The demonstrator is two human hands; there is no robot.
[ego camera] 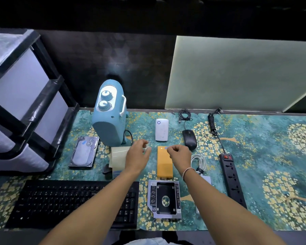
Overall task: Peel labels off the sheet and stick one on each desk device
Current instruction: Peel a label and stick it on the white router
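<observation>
The curled label sheet (pixel 118 159) lies on the desk mat behind the keyboard, partly under my left forearm. My left hand (pixel 139 155) hovers just right of it with loosely curled fingers and holds nothing I can see. My right hand (pixel 179 153) pinches a small bluish label (pixel 166 148) at the far end of the yellow phone (pixel 164 164). The hard drive (pixel 84 151) carries a blue label. Around them lie a blue heater (pixel 109 114), a white plug-in device (pixel 161 129), a black mouse (pixel 189 139), a power strip (pixel 232 179) and a drive caddy (pixel 164 198).
A black keyboard (pixel 74 202) sits at the front left. Coiled white cable (pixel 200 162) lies right of the phone. A drawer unit (pixel 19 96) stands at the left edge, a pale board (pixel 237 73) leans behind the desk.
</observation>
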